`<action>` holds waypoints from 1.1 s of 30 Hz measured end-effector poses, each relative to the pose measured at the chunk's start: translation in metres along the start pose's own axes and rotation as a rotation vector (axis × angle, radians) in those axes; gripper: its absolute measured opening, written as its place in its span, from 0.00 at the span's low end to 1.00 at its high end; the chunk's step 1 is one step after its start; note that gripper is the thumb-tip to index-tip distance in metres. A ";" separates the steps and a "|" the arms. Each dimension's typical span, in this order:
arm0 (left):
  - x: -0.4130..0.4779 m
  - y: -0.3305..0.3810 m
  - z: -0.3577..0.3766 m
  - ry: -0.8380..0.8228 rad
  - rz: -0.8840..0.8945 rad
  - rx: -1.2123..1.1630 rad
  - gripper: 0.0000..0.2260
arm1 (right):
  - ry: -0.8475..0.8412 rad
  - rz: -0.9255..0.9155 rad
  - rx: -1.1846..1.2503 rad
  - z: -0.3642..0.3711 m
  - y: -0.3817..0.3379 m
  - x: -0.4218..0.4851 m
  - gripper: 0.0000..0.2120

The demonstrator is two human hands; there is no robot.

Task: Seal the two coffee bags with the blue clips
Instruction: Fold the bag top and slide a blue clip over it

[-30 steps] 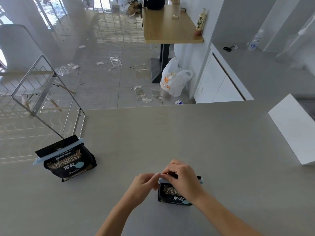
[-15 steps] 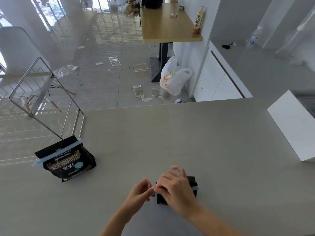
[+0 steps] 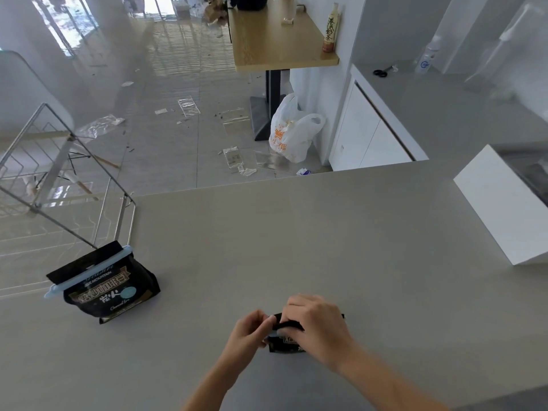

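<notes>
A black coffee bag (image 3: 109, 289) stands at the left of the grey counter (image 3: 296, 232), with a pale blue clip (image 3: 89, 272) clamped across its top. A second black coffee bag (image 3: 284, 344) stands near the front edge, mostly hidden under my hands. My right hand (image 3: 318, 324) covers its top and grips it. My left hand (image 3: 250, 329) pinches the bag's left top corner. A sliver of blue clip (image 3: 274, 334) shows between my fingers, lying against the bag's upper front.
A white box (image 3: 501, 209) sits at the counter's right edge. A wire rack (image 3: 59, 179) stands at the far left. Beyond the counter lie a littered floor, a white plastic bag (image 3: 292, 132) and a wooden table (image 3: 275, 37).
My hands and the near bag have shifted slightly; the bag's top is now folded down under my right hand, and less of the blue clip shows. The left bag has not moved.
</notes>
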State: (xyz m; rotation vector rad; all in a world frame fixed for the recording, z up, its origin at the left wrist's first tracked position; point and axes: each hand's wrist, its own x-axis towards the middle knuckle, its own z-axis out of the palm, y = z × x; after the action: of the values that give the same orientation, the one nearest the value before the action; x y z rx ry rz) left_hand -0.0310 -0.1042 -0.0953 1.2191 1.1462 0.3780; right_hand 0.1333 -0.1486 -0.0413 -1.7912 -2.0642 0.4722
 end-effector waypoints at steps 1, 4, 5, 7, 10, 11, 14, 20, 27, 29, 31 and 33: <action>0.000 -0.003 0.001 0.031 0.011 -0.010 0.11 | 0.003 -0.016 0.006 0.001 -0.001 -0.001 0.08; -0.001 -0.012 0.000 0.099 0.058 0.014 0.13 | -0.015 -0.063 0.025 0.001 -0.004 -0.003 0.07; -0.001 -0.013 -0.001 0.119 0.082 0.048 0.13 | -0.029 -0.066 0.049 -0.001 -0.005 -0.001 0.06; 0.001 -0.012 -0.003 0.140 0.122 0.132 0.13 | -0.077 -0.072 0.134 -0.008 -0.004 0.003 0.06; 0.002 0.000 -0.010 0.155 0.159 0.187 0.10 | -0.096 -0.095 0.169 -0.027 0.008 0.004 0.09; 0.003 0.007 -0.011 0.171 0.170 0.197 0.08 | -0.086 -0.084 0.153 -0.035 0.016 0.001 0.11; 0.000 0.029 -0.007 0.221 0.224 0.229 0.08 | -0.074 0.045 0.145 -0.050 0.045 -0.020 0.14; -0.004 0.076 0.021 0.001 0.533 0.752 0.04 | 0.042 0.200 0.245 -0.044 0.063 -0.050 0.10; -0.007 0.075 0.059 -0.065 0.560 0.850 0.07 | 0.105 0.156 0.237 -0.035 0.058 -0.057 0.05; -0.009 0.066 0.060 0.003 0.547 0.775 0.07 | 0.123 0.143 0.247 -0.032 0.059 -0.062 0.04; -0.013 0.059 0.060 0.051 0.562 0.746 0.08 | 0.163 0.131 0.283 -0.027 0.056 -0.066 0.06; -0.016 0.053 0.060 0.080 0.583 0.731 0.08 | 0.201 0.112 0.324 -0.021 0.052 -0.068 0.06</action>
State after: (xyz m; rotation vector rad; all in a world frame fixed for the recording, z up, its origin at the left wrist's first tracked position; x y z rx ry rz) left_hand 0.0295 -0.1286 -0.0467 2.2137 1.0043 0.4584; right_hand 0.1971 -0.2087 -0.0517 -1.6882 -1.6532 0.5939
